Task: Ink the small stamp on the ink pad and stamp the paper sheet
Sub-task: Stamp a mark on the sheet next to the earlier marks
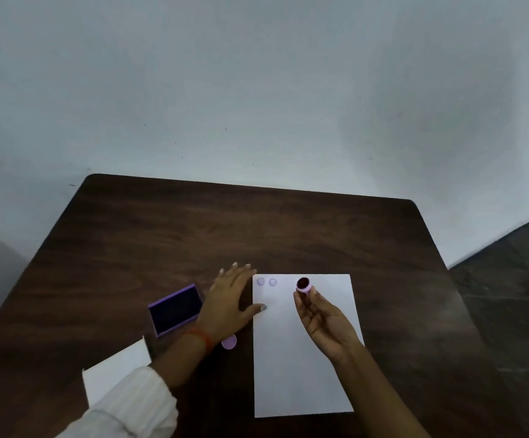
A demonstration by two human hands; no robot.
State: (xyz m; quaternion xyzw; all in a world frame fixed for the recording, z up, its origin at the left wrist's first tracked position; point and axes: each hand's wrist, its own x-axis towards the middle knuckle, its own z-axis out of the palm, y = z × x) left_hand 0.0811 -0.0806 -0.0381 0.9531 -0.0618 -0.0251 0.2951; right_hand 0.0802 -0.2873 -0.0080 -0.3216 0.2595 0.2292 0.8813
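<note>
A white paper sheet [301, 368] lies on the dark wooden table [257, 222], with two faint round stamp marks [266, 282] near its top left corner. My right hand [323, 320] holds the small pink stamp [303, 285] above the sheet's upper part, its dark inked face turned up and away from me. My left hand [230, 298] lies flat, fingers spread, on the table at the sheet's left edge, thumb on the paper. The open purple ink pad [176, 309] sits just left of that hand.
A small pink round cap [229, 342] lies by my left wrist. Another white sheet [116, 371] rests at the table's near left. A pale wall rises behind the table, and dark floor shows to the right.
</note>
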